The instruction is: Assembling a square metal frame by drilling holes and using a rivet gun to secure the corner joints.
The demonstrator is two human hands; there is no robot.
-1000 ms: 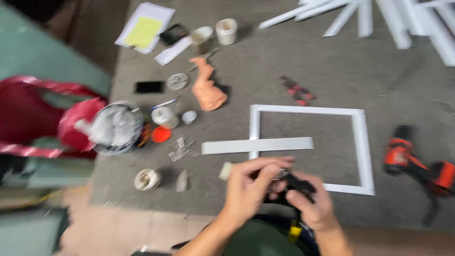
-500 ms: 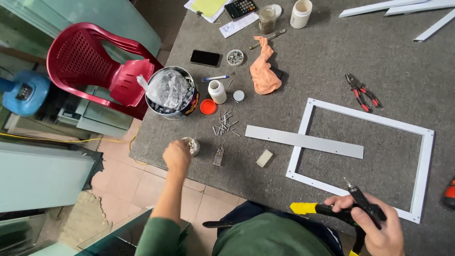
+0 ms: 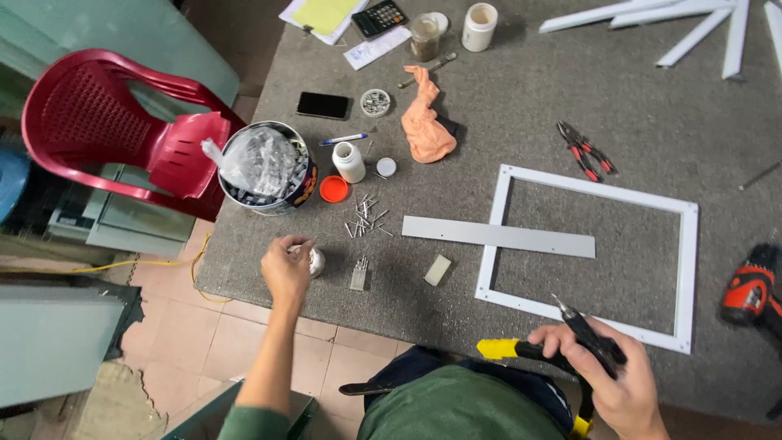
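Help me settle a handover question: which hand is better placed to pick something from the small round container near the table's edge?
Left. The left hand already rests on the small round container, while the right hand is far off, gripping a yellow-handled rivet tool by the white frame.

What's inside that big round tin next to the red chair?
The tin holds a crumpled clear plastic bag that fills most of it, with small metal pieces showing at its edge. What lies beneath the bag is covered.

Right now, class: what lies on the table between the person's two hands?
Head view: between the left hand and right hand lie a bundle of rivets and a small pale block.
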